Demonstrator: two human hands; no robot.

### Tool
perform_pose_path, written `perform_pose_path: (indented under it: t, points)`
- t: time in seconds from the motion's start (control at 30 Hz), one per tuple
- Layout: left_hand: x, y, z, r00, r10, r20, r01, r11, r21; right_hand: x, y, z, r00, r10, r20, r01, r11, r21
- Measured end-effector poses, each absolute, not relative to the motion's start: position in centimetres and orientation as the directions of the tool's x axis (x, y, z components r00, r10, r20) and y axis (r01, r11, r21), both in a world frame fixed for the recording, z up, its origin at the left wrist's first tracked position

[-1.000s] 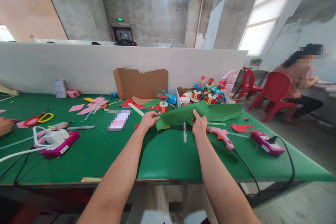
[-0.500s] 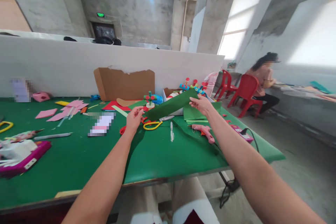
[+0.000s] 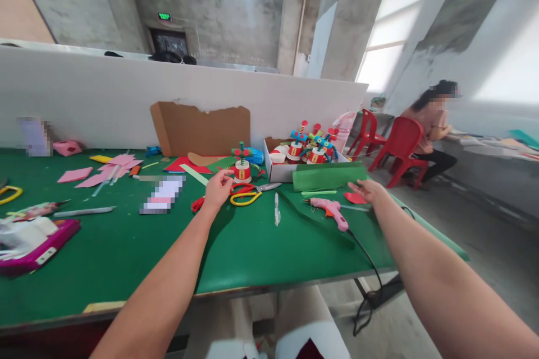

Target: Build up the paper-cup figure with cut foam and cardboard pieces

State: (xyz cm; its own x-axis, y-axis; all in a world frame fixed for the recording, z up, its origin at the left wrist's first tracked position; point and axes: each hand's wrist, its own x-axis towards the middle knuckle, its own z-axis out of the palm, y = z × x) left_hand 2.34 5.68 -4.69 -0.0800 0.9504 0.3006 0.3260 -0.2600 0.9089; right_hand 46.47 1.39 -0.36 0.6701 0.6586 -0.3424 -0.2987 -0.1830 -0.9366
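Green paper; pink glue gun; scissors yellow-handled, possibly red too.

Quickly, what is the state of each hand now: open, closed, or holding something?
Left hand: half curled beside the scissors; a grip cannot be told.
Right hand: open, empty, beside the green sheets.

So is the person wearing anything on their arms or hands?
No. The left arm and right arm are bare, no sleeves in view. The left hand and right hand have no gloves, and no watch, bracelet or ring shows.

Matt green paper sheets; glossy pink plastic glue gun; rough brown cardboard.
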Motion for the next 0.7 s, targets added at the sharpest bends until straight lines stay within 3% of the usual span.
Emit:
perform_pose_path:
  t: [0.33,0.57,0.7]
  points:
    - [2.3,5.6,-4.6,-0.034,0.957,0.287,0.344,-0.258,0.903,46.5,1.5,-0.7,0.763,0.547,-0.344,-0.217,-0.286,-0.934]
    - [2.4,5.6,-4.7,-0.013,0.951,0.309,0.369,-0.283,0.885,46.6,0.5,1.2,0.926,0.374,-0.045,0.04,-0.215,-0.976]
    - [2.3,5.6,-4.8,0.003,0.941,0.338,0.412,-0.309,0.857,45.5,0.6,2.8,0.912,0.393,0.121,0.175,-0.107,-0.979]
